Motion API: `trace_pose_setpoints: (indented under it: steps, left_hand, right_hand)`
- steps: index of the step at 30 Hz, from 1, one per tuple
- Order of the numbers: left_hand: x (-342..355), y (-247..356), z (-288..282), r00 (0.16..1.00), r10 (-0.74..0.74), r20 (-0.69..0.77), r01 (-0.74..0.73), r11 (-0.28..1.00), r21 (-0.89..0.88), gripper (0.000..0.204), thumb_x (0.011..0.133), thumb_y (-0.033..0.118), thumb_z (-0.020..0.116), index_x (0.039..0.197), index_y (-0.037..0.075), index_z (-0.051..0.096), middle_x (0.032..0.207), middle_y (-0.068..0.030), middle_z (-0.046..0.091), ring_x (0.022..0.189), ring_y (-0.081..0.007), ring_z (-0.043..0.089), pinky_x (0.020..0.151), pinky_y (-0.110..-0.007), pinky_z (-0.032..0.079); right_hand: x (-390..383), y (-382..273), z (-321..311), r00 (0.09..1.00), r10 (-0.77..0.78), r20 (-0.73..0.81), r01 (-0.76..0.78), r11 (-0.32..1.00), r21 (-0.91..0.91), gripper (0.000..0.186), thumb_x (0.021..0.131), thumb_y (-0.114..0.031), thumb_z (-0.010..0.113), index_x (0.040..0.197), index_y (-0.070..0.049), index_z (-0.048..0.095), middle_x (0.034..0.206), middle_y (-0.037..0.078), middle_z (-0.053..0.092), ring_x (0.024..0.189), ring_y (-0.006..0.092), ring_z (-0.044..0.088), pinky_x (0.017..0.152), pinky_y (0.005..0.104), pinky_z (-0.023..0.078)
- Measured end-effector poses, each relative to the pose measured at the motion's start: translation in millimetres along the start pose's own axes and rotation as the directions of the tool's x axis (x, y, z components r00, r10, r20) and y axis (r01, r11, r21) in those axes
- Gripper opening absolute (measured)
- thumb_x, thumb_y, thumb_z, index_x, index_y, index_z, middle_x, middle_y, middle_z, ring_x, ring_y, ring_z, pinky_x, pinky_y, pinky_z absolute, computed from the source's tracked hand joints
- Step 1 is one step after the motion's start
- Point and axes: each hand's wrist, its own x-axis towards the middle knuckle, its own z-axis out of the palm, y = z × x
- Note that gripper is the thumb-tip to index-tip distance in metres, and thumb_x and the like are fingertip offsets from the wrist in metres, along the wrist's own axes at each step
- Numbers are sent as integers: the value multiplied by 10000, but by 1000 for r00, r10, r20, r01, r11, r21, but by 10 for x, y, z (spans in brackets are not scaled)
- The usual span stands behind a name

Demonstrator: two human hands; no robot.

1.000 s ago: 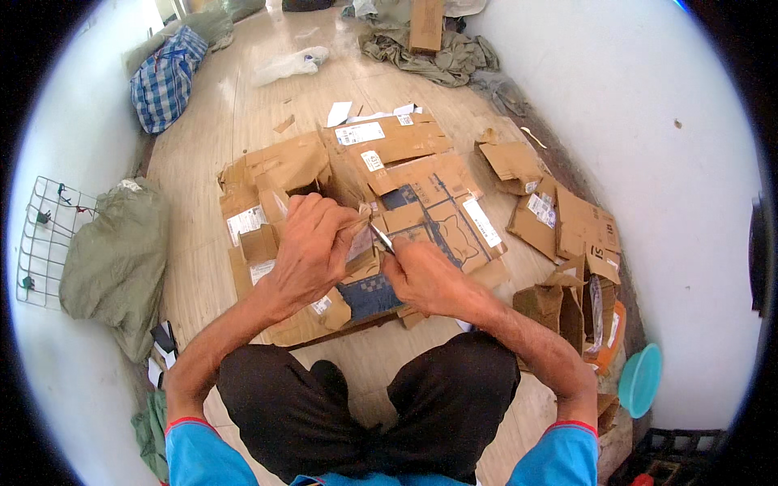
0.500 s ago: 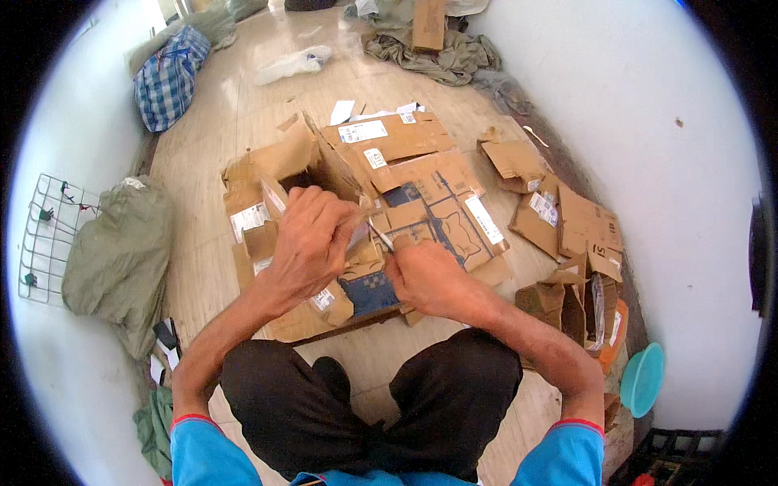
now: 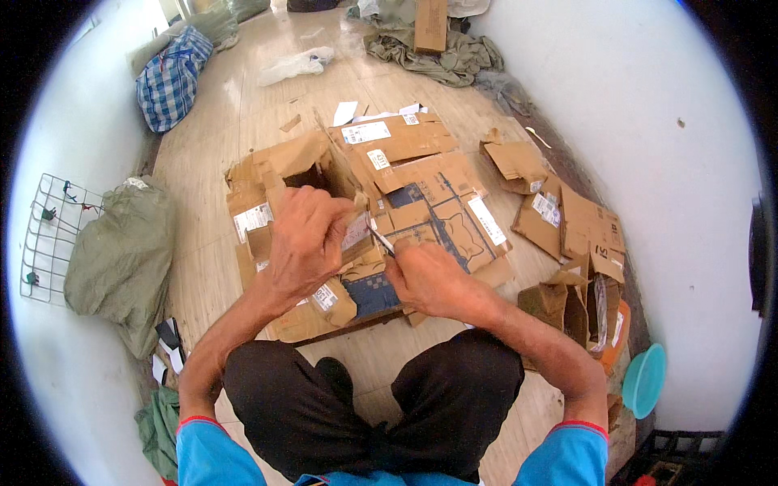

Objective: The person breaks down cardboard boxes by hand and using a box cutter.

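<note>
Cardboard flap [image 3: 356, 232] is being pinched by the left hand [image 3: 306, 233], a slim blade [image 3: 381, 240] being clasped by the right hand [image 3: 431, 278]; cutting is seemingly being done, steady tension being needed.

You have a brown cardboard box [image 3: 284, 158], open and ragged-edged, left of the frame's centre; your slim silvery blade [image 3: 382, 240] slants near mid-frame, tip pointing up-left, close to the box.
</note>
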Motion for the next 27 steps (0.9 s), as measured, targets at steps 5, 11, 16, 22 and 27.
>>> trace_pose_setpoints:
  steps: [5, 11, 16, 22, 27]
  left_hand:
    - [9, -33, -11, 996, -46, -75, 47, 999, 7, 179, 765, -44, 679, 916, 24, 610, 754, -117, 521, 711, -293, 525, 645, -389, 404]
    - [36, 11, -40, 995, -39, -87, 33, 997, -69, 197, 747, -56, 699, 910, 21, 619, 730, -103, 513, 677, -279, 502, 620, -373, 380]
    - [107, 57, -84, 993, 31, -115, -36, 998, -45, 196, 745, -54, 710, 906, 19, 625, 718, -91, 506, 653, -260, 480, 613, -362, 354]
    - [83, -102, -219, 988, -53, -146, 60, 997, 46, 165, 780, -31, 703, 914, 37, 634, 753, -110, 550, 695, -284, 533, 621, -384, 410]
    - [118, -192, -263, 976, -49, -213, 58, 998, 34, 187, 755, -34, 702, 912, 27, 621, 727, -103, 530, 672, -278, 525, 632, -379, 387]
  right_hand:
    - [-16, -25, 1, 999, 34, 12, -35, 999, 25, 304, 920, -161, 524, 785, 107, 575, 723, 336, 598, 774, 508, 623, 696, 554, 488]
    - [2, 24, 13, 999, 6, 36, -6, 1000, 12, 302, 909, -155, 535, 764, 108, 569, 742, 333, 606, 770, 498, 629, 673, 551, 491]
    - [92, 93, 96, 999, -4, 36, 5, 1000, -31, 306, 930, -169, 513, 798, 99, 577, 732, 320, 603, 793, 490, 626, 704, 543, 497]
    - [47, 72, 42, 998, -11, -55, 16, 995, 100, 280, 915, -177, 546, 821, 86, 567, 688, 304, 597, 714, 481, 633, 635, 533, 481]
    - [-134, 15, -162, 973, 79, -216, 2, 937, 349, 338, 969, -266, 567, 852, 51, 566, 574, 158, 545, 535, 258, 590, 532, 407, 451]
